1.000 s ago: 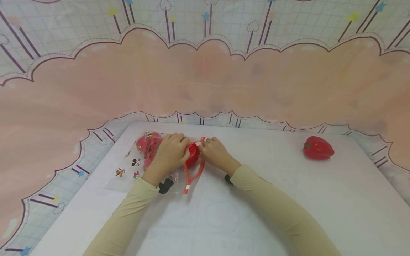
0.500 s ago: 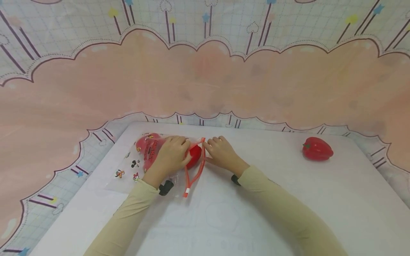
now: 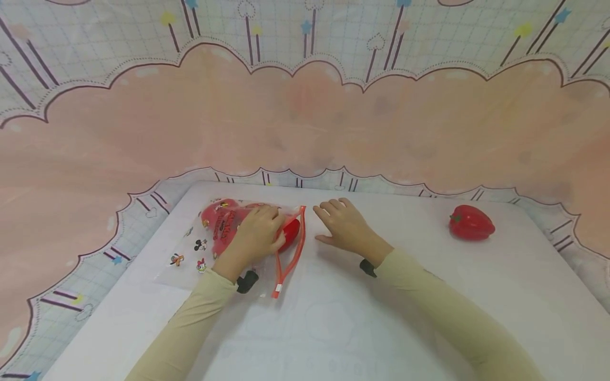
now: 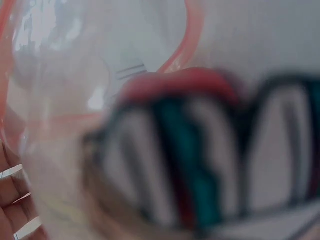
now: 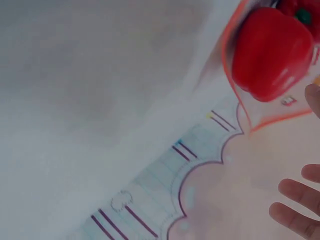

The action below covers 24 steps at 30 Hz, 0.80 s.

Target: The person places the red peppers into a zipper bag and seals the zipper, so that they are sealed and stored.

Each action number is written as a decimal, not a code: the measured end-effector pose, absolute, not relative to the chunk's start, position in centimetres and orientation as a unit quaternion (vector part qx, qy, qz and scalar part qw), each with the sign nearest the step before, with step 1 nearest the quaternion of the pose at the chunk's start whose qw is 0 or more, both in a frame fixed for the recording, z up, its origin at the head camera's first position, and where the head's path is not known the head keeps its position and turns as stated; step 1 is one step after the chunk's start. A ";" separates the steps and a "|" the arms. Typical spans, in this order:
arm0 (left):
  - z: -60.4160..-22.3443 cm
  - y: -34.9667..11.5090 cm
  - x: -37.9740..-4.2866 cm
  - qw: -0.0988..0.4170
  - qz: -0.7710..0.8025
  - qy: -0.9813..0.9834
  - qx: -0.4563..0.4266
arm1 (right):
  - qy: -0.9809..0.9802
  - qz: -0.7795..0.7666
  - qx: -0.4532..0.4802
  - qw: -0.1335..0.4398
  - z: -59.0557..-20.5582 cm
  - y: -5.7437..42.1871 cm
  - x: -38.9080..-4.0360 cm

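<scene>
A clear zip bag with cartoon prints and an orange zip edge lies on the left of the table, mouth to the right and gaping. Inside its mouth sits a red bell pepper, large in the right wrist view. Behind it, the right wrist view shows part of another red pepper with a green stem. My left hand grips the bag's upper film beside the mouth, thumb near the pepper. Just right of the mouth, my right hand holds nothing, its fingers spread.
Another red bell pepper with a green stem lies at the right of the white table. A patterned cloth rises behind the table. Dark wrist cameras show under both wrists.
My right hand has let go of the pepper at the bag's mouth and drawn back to the right, fingers spreading. My left hand has stayed on the bag.
</scene>
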<state>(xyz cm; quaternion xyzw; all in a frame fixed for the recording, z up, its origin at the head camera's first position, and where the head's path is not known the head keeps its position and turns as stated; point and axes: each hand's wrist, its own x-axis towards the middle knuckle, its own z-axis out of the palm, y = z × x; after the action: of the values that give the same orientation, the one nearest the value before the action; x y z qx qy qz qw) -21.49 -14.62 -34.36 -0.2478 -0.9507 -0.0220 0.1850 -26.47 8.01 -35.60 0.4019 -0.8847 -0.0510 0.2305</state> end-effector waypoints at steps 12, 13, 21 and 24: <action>-35.1 -14.6 -21.8 0.169 -0.039 -0.949 -0.264 | -0.865 -0.046 0.403 0.297 -34.1 12.5 -25.8; -35.1 -14.6 -21.8 0.167 -0.039 -0.949 -0.264 | -0.863 -0.045 0.403 0.302 -34.1 12.9 -25.8; -35.4 -14.5 -21.9 0.167 -0.034 -0.947 -0.272 | -0.855 -0.032 0.404 0.324 -33.5 16.0 -25.8; -35.5 -14.5 -21.9 0.174 -0.031 -0.945 -0.276 | -0.858 -0.032 0.398 0.324 -33.4 17.2 -25.8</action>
<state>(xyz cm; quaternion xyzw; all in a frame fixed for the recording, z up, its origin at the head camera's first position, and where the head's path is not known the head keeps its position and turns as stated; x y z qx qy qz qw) -21.87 -14.48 -35.48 -0.2763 -0.9446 -0.0313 0.1741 -25.76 17.19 -33.36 0.3979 -0.8576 -0.0318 0.3244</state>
